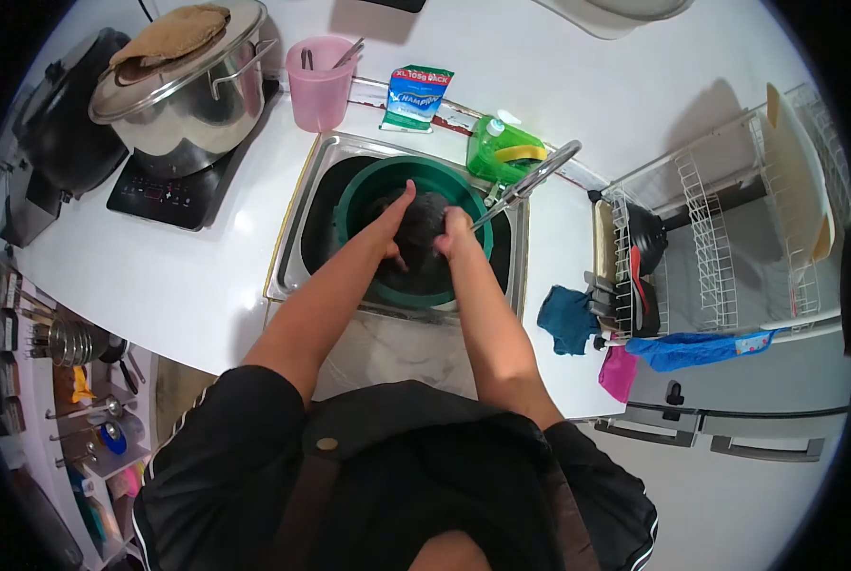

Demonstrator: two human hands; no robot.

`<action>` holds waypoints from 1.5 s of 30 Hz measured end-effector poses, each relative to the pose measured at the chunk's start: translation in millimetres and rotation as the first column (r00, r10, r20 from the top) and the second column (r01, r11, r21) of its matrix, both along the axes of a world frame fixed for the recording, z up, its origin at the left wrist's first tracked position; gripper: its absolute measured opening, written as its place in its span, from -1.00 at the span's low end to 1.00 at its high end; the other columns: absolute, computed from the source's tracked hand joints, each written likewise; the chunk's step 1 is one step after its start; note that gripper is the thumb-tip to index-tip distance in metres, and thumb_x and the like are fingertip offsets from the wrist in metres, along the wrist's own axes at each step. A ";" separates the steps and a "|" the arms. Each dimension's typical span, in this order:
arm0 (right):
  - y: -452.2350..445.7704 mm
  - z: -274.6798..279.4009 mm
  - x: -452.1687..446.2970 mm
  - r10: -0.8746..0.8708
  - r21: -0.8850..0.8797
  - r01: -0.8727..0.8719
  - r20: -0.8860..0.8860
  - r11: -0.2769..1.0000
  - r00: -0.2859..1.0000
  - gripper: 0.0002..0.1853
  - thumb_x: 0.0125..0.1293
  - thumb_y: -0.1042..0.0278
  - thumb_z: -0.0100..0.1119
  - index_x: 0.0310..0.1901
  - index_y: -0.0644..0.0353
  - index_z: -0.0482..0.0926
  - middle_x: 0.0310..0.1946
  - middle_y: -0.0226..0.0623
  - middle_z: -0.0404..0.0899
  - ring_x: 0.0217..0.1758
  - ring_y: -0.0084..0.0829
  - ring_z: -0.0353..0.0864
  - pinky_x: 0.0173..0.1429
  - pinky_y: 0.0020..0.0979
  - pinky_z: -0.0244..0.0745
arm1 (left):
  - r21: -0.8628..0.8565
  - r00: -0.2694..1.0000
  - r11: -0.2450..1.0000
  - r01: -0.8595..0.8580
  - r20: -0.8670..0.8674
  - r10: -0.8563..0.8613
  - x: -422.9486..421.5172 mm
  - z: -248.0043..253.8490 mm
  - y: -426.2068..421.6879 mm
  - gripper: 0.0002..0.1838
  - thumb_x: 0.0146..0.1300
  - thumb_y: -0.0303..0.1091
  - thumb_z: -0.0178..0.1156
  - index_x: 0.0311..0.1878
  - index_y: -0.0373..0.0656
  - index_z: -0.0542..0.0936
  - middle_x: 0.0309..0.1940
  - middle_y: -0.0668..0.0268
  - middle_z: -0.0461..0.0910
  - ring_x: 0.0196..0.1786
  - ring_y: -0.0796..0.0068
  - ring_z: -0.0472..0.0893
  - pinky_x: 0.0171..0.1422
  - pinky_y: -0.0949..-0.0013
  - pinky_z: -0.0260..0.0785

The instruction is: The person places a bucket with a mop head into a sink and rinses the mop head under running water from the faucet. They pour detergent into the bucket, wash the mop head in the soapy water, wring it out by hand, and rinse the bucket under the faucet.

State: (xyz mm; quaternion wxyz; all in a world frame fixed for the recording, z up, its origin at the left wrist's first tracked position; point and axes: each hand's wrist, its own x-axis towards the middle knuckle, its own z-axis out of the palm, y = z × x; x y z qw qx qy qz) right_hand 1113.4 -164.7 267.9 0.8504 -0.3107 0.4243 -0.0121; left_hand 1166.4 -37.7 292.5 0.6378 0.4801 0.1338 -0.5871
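Note:
A round green basin [351,197] sits inside the metal sink [297,257]. In it lies a dark, wet-looking piece of cloth [424,224], its lower part hard to make out against the dark basin. My right hand [455,231] is closed on the right side of this cloth. My left hand [396,224] is at the cloth's left side, open, with the thumb stretched up and the fingers spread low in the basin. The faucet [530,181] reaches over the basin's right edge, close to my right hand.
Behind the sink stand a pink container [319,90], a blue-green packet [416,98] and a green caddy [487,152] with a yellow item. A large steel pot [192,105] rests on an induction cooker [164,195]. Right are a teal cloth [566,321] and a wire dish rack [706,243].

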 end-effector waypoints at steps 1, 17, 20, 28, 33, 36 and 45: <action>8.9 -7.6 2.0 -0.010 -0.243 0.027 0.071 0.970 0.997 -0.63 0.24 0.31 -0.21 0.02 0.21 0.43 -0.07 -0.01 0.48 -0.08 -0.03 0.53 -0.03 -0.02 0.45 | -0.079 0.997 0.997 -0.013 -0.075 0.007 -4.3 -1.3 -1.9 -0.27 0.03 0.40 -0.04 0.15 0.09 0.36 0.21 0.06 0.27 0.38 0.25 0.02 0.31 -0.35 -0.41; 55.3 -41.1 4.9 0.046 -0.950 -0.303 -0.300 0.079 0.953 -0.70 0.25 0.21 -0.09 -0.09 0.17 0.49 -0.08 0.01 0.46 -0.02 -0.16 0.46 0.07 -0.25 0.34 | -0.112 0.736 0.810 -0.575 -0.503 0.453 -24.9 -89.5 -42.0 -0.56 0.04 -0.03 0.08 -0.11 -0.15 0.47 -0.22 0.15 0.49 -0.25 0.19 0.52 -0.17 0.16 0.39; 58.9 -22.9 -11.7 0.105 -0.896 -0.354 -0.338 0.270 0.935 -0.67 0.27 0.14 -0.16 -0.01 0.04 0.44 0.11 0.00 0.29 0.14 -0.01 0.31 0.15 -0.17 0.26 | -0.329 0.700 0.738 -0.589 -0.664 0.263 -19.4 -96.5 -40.4 -0.45 0.10 0.23 -0.10 -0.13 -0.06 0.45 -0.26 0.17 0.46 -0.27 0.17 0.47 -0.20 0.13 0.36; 71.6 20.1 -46.7 0.131 -0.647 -0.539 -0.568 0.540 0.813 -0.49 0.28 0.00 -0.18 0.22 -0.03 0.18 0.23 0.14 -0.01 0.25 0.05 0.15 0.25 -0.14 0.14 | -0.014 0.964 0.997 0.078 -0.255 -0.079 -14.5 -35.0 -41.1 -0.20 -0.09 0.48 0.01 -0.10 -0.12 0.41 -0.29 0.05 0.46 -0.21 -0.05 0.48 -0.14 -0.10 0.36; 44.7 20.4 -50.2 0.127 -0.847 -0.440 -0.422 0.299 0.898 -0.58 0.22 0.02 -0.08 -0.07 0.19 0.43 -0.09 0.17 0.33 0.02 0.13 0.35 0.09 -0.12 0.26 | -0.250 0.931 0.954 0.163 -0.281 -0.233 -11.6 -84.7 -62.1 -0.30 -0.06 0.34 0.15 -0.11 -0.13 0.45 -0.25 0.03 0.52 -0.17 0.03 0.51 -0.07 0.00 0.34; 3.7 -23.6 -41.1 0.097 -0.920 -0.320 -0.348 -0.227 0.932 -0.61 0.18 0.05 -0.02 -0.32 0.29 0.53 -0.32 0.13 0.48 -0.16 0.13 0.44 -0.06 -0.11 0.33 | -0.261 0.985 0.952 -0.161 -0.099 0.140 -46.7 -92.8 -68.3 -0.53 0.18 0.10 0.02 -0.14 -0.15 0.47 -0.26 0.15 0.56 -0.25 0.31 0.56 -0.09 0.23 0.42; 38.8 -0.4 -38.3 0.089 -0.854 -0.473 -0.499 -0.217 0.862 -0.65 0.18 0.05 0.00 -0.10 0.08 0.46 0.05 0.00 0.21 0.14 0.06 0.24 0.12 -0.01 0.24 | -0.247 0.972 0.940 -0.236 -0.069 0.226 -46.2 -128.8 -88.2 -0.68 0.22 -0.02 -0.04 -0.21 -0.03 0.53 -0.34 0.26 0.57 -0.32 0.34 0.56 -0.26 0.22 0.41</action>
